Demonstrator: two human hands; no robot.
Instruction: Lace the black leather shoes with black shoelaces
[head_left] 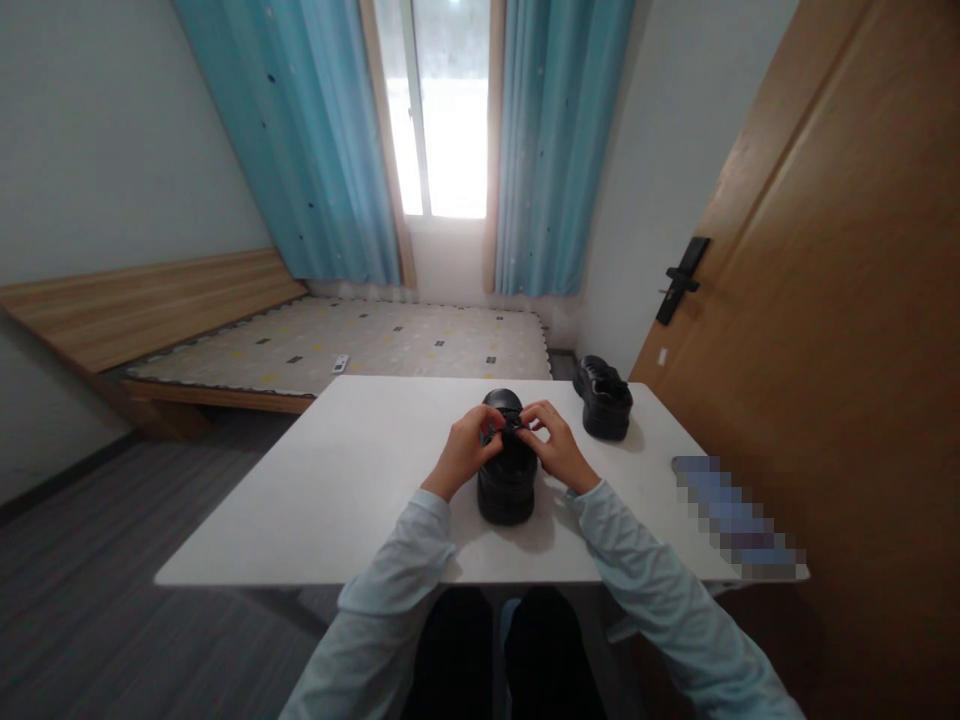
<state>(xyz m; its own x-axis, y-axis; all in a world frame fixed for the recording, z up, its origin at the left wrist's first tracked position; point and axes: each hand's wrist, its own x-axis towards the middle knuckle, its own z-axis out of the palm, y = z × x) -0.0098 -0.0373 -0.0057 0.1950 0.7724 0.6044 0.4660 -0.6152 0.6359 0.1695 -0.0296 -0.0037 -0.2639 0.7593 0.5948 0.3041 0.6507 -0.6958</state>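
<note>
A black lace-up shoe (507,492) stands upright on the white table in front of me, its heel towards me and its toe pointing away. My left hand (474,440) is at the left side of the lacing, fingers pinched on a black shoelace (511,422). From the right, my right hand (553,440) pinches the lace too, thumb and fingertips together. The two hands are close together over the upper part of the shoe. The thin lace is dark against the shoe, so its exact path cannot be made out.
A second black shoe (604,400) stands at the table's back right. A blurred bluish item (731,515) lies along the right edge of the white table (315,490). Behind are a bed (405,345) with a small white object (340,364) on it, and a wooden door (847,300) at right.
</note>
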